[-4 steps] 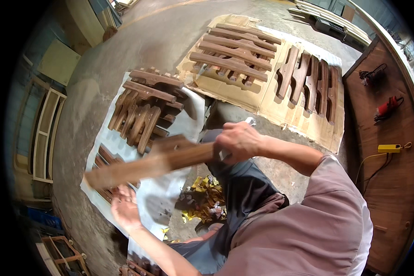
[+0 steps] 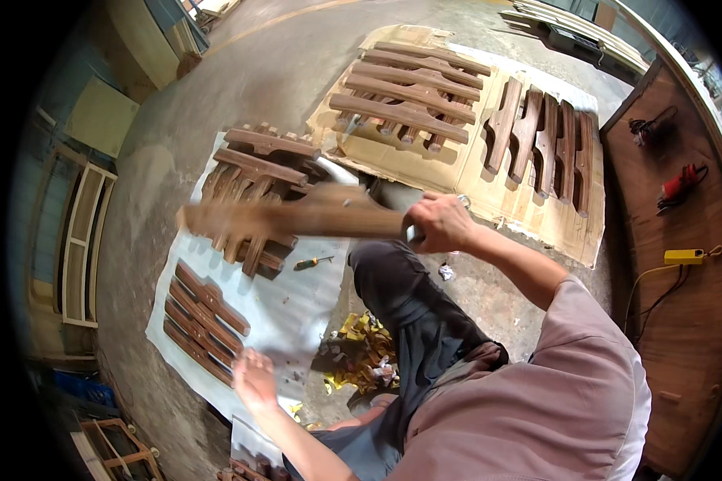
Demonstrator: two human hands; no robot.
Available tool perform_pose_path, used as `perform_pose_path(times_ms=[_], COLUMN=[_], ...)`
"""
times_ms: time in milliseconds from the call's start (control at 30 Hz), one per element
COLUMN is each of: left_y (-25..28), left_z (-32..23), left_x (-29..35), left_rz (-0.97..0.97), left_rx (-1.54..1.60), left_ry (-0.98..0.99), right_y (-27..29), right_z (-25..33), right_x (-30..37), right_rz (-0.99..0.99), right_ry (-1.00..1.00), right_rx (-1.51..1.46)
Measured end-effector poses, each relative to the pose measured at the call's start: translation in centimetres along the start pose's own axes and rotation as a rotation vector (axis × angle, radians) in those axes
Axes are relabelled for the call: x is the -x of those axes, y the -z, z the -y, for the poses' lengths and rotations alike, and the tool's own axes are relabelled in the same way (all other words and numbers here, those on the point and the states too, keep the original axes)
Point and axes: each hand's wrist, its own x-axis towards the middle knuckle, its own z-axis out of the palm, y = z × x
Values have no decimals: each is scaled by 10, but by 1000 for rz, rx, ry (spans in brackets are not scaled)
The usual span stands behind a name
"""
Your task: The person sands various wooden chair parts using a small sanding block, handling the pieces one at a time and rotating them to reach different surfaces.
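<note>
My right hand (image 2: 443,224) is closed round the right end of a shaped brown wooden rail (image 2: 313,220), held out level to the left and blurred by motion. A small shiny metal bit (image 2: 463,202) shows beside that hand; its kind cannot be made out. My left hand (image 2: 255,381) holds nothing, its fingers loosely apart and a little smeared. It is nearest several wooden rails (image 2: 208,309) lying side by side on a white sheet (image 2: 285,309). Behind the held rail, more rails are stacked crosswise (image 2: 253,164), partly hidden by it. A screwdriver (image 2: 313,262) lies on the sheet.
Flattened cardboard (image 2: 469,164) ahead bears stacked rails (image 2: 409,92) and a row of others (image 2: 545,144). Crumpled yellow scraps (image 2: 361,349) lie by my leg. To the right stands a wooden panel (image 2: 666,313) with a red power tool (image 2: 682,188) and yellow socket block (image 2: 686,256).
My right hand has carried the rail up and to the right, uncovering the screwdriver and the lower row of rails. My left hand has come away from the rail, moving right and nearer.
</note>
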Motion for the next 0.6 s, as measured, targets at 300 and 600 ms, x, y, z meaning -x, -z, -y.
perform_pose_path(times_ms=[300, 600], left_y=[43, 66], left_z=[59, 95], left_x=[79, 113], left_rz=[-521, -692], left_rx=[37, 319], left_ry=[186, 262], right_y=[-58, -135], right_z=[-140, -210], right_x=[15, -100], right_rz=[34, -110], right_ry=[-478, -1143], right_rx=[169, 69])
